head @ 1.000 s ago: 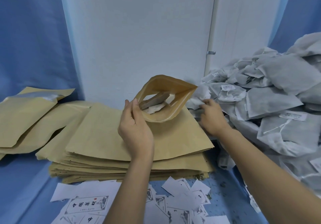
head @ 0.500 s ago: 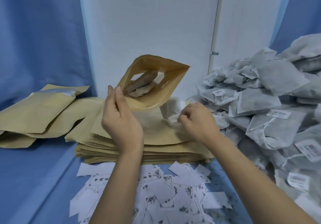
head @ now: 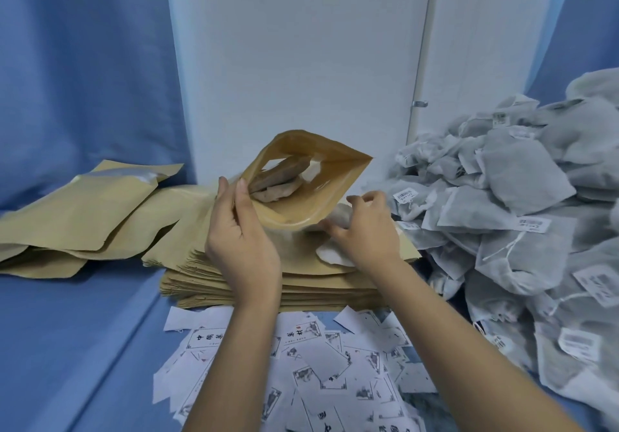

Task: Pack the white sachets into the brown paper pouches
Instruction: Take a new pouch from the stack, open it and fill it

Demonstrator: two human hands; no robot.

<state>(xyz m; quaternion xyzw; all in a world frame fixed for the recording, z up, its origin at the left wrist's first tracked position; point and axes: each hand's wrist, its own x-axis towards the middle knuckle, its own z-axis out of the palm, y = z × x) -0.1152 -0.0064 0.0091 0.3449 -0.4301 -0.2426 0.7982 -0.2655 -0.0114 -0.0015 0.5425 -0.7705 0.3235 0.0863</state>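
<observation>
Left hand (head: 241,244) pinches brown pouch (head: 338,170) rim; mouth gapes toward person, long axis tilting up toward wall (head: 301,63). Right hand (head: 365,234) curls round white sachet (head: 333,254) beside mouth.

The right hand (head: 363,230) hides most of a white sachet (head: 331,253) (the sachet pile (head: 522,177) runs off-frame rightward).

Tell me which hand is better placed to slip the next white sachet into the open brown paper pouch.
Right. The right hand grips a white fabric sachet beside the mouth of the open brown paper pouch; the left hand pinches the pouch's rim, holding it open.
</observation>
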